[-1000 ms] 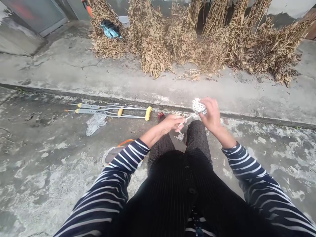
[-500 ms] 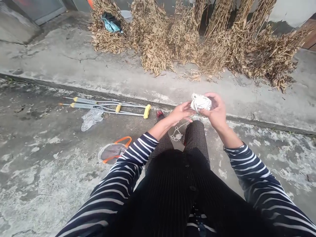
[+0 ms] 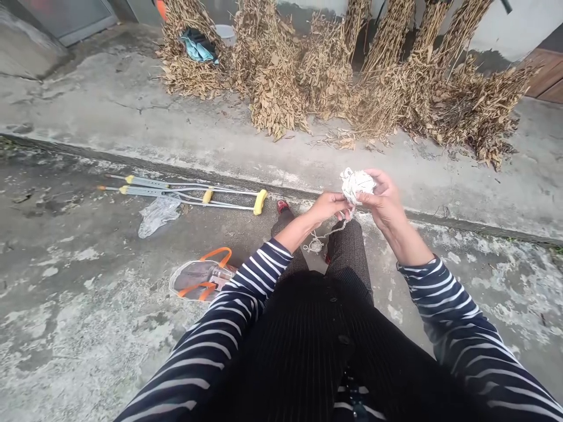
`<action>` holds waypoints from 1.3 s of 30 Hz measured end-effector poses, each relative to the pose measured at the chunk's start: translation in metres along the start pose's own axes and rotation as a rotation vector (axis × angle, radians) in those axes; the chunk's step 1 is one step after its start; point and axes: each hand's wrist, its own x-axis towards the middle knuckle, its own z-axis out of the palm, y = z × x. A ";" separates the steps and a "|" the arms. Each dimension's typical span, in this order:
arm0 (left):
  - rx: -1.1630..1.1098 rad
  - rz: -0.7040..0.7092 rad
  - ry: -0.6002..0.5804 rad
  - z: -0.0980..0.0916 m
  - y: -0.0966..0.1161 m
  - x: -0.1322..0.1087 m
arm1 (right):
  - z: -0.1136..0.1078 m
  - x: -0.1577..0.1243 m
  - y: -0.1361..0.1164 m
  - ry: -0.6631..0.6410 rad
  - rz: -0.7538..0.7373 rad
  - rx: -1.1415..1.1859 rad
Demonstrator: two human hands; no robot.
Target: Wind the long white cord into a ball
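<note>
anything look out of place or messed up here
The crutches lie flat on the ground with a crumpled clear plastic bag right beside them, as if left there. A light-blue and dark cloth sits oddly among the dried plants. Below the left hand, some white cord looks tangled.

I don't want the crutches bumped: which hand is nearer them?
Left. The left hand is right of the crutches; the right hand, holding the white bundle, is farther right.

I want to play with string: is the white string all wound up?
No: a white bundle of string sits in the right hand, while some loose, tangled string hangs below the left hand.
</note>
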 end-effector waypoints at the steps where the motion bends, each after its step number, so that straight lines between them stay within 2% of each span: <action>1: -0.008 0.006 -0.011 -0.001 -0.001 0.000 | 0.001 0.000 0.000 0.003 -0.001 0.008; 6: 0.021 0.039 -0.017 -0.005 -0.004 -0.002 | 0.003 -0.001 -0.006 -0.018 -0.004 0.089; 10: 0.056 0.028 0.033 -0.008 0.000 -0.008 | 0.004 -0.002 -0.012 0.030 -0.027 0.088; 13: 0.060 -0.011 0.094 -0.010 -0.002 -0.011 | 0.004 0.000 -0.010 0.087 -0.136 -0.025; 17: 0.011 -0.013 0.180 -0.018 -0.016 -0.015 | 0.000 0.005 -0.002 0.153 -0.313 -0.230; 19: -0.007 -0.026 0.139 -0.025 -0.026 -0.022 | -0.005 0.008 0.003 0.214 -0.415 -0.391; 23: 0.026 -0.136 -0.049 -0.034 -0.033 -0.051 | -0.021 0.015 0.019 0.298 -0.590 -0.736; 25: 0.037 -0.165 -0.148 -0.036 -0.023 -0.069 | -0.029 0.017 0.031 0.268 -0.599 -0.862; 27: 0.064 -0.136 -0.226 -0.037 -0.002 -0.081 | -0.034 0.015 0.046 0.197 -0.567 -0.956; 29: 0.108 -0.063 -0.277 -0.041 0.024 -0.086 | -0.036 0.010 0.062 0.081 -0.526 -1.006; 31: 0.112 0.038 -0.281 -0.048 0.048 -0.081 | -0.033 0.003 0.075 -0.033 -0.503 -0.994; 33: 0.059 0.138 -0.221 -0.057 0.065 -0.069 | -0.028 -0.006 0.083 -0.102 -0.503 -0.918; 35: -0.005 0.211 -0.100 -0.064 0.074 -0.051 | -0.021 -0.013 0.085 -0.148 -0.486 -0.796; 39: 0.002 0.217 0.118 -0.073 0.076 -0.011 | -0.007 -0.026 0.074 -0.275 -0.288 -0.488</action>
